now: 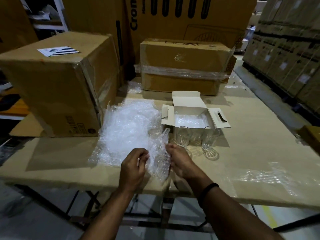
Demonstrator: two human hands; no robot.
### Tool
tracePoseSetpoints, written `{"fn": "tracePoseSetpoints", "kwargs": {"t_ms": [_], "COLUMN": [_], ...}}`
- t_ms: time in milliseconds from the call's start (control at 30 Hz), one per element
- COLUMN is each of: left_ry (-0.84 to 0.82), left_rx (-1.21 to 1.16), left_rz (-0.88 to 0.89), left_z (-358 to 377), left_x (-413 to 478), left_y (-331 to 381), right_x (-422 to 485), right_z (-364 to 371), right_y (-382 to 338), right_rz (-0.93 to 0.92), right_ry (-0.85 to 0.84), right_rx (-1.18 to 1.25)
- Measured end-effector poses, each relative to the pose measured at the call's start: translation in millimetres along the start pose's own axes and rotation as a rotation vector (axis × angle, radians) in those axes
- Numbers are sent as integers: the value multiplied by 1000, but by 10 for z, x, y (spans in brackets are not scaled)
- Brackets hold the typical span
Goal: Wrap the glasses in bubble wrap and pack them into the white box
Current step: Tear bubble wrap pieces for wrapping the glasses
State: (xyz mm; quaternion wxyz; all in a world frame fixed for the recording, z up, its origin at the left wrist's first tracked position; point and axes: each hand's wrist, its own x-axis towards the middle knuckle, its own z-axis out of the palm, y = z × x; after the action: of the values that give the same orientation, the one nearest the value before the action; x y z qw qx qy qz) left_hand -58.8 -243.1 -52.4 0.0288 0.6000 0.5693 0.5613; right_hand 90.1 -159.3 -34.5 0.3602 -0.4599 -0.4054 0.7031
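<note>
Left hand [133, 163], right hand [178, 161]: both pinching bubble wrap sheet [159, 151]. Risk: swinging sheet could topple the unwrapped glasses [183, 138] nearby.

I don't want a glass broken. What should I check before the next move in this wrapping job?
1. Left hand and right hand both pinch the bubble wrap sheet: ok.
2. A glass sits inside that sheet: cannot tell.
3. White box open, flaps out of the way: ok.
4. Padding lies in the box: ok.
5. Bare glasses stand upright in front of the box, apart from the hands: ok.
6. Bubble wrap pile lies beside the box: ok.
</note>
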Motion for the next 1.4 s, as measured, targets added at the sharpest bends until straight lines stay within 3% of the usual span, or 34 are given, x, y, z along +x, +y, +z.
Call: {"fn": "tracePoseSetpoints", "kwargs": {"t_ms": [200,300,467,567,767,900,1000,1067,1167,1300,1400], "left_ry": [-91,-232,-593,-747,-950,-907,-781,-737,-762,-607,-493], "left_rx": [103,106,236,357,611,604,548,529,571,531,486], "left_rz": [325,448,333,288,167,113,60,13,-20,-12,-3], "left_z": [302,589,1027,1296,1735,1848,1879,1876,1902,1975,2061], "left_x": [-125,-220,-274,-234,-169,-164,-166,-152,-142,-143,-145], "left_y": [145,351,611,810,968,965,932,888,870,948,1078], "right_x": [-187,-397,-573,-496,-372,-460,-510,-517,-513,-603,-768], "right_z": [-647,-1087,-2031,-2514,-2939,-2939,-2863,-2896,-2962,-2911,-2825], "right_y": [-200,-428,-759,-842,-810,-620,-335,-201,-222,-348,-283], "right_rz": [-124,-206,-264,-210,-116,-263,-264,-224,-288,-482,-653], "right_ry": [120,230,411,511,415,386,66,-43,-40,15,-55], "right_rx": [-96,-246,-481,-837,-1253,-1636,-1726,-1699,-1654,-1649,-1721]}}
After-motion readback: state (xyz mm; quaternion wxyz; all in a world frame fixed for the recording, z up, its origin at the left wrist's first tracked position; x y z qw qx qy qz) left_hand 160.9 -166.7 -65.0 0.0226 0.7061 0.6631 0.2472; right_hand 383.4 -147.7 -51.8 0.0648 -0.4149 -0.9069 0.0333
